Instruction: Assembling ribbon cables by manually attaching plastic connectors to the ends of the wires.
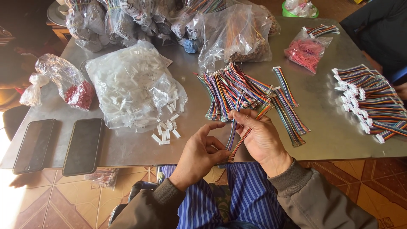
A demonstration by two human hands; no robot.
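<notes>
My right hand (262,138) pinches a flat multicoloured ribbon cable (234,127) near its top end. My left hand (199,152) holds the lower end of the same cable between thumb and fingers, just over the near table edge. Behind the hands lies a heap of similar ribbon cables (231,89) on the metal table (127,148). Several small white plastic connectors (166,129) are scattered to the left of my hands, spilling from a big clear bag of connectors (131,85).
Two dark phones (82,144) lie at the near left. A clear bag with red parts (78,93) is at left, another bag of red parts (304,51) at back right. Finished cables with white ends (369,101) are stacked at right. Clear bags crowd the back.
</notes>
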